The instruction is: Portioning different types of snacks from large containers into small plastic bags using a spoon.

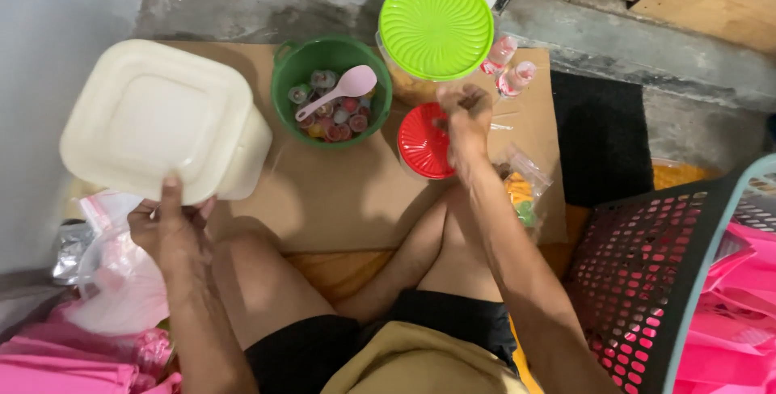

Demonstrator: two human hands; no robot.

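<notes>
Cardboard sheet covers the floor; your left hand grips the cream square container, tilted toward ten o'clock, while your right hand is clenched over the red lid.

A green bowl holding small cups, perhaps jelly, and a pink spoon sits on the cardboard sheet. Far right stands a lime-lidded tub; near right, a perforated basket.
</notes>
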